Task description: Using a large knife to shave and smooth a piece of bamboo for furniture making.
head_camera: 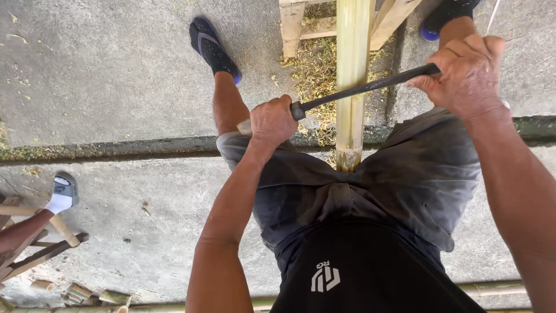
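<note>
Both hands clenched on one dark drawknife (365, 88): left hand (272, 120) near, right hand (468, 72) farther right. Blade across upright bamboo pole (351, 81), butted against the waist. Likely risk: blade skidding toward thighs if pulled hard.

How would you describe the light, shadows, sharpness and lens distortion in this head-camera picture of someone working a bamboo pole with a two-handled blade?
Head view: soft, even daylight, no hard shadows on the concrete; mild sheen on the bamboo pole; left hand, right hand and blade sharp; wide-angle stretch in both forearms near the frame edges.
</note>
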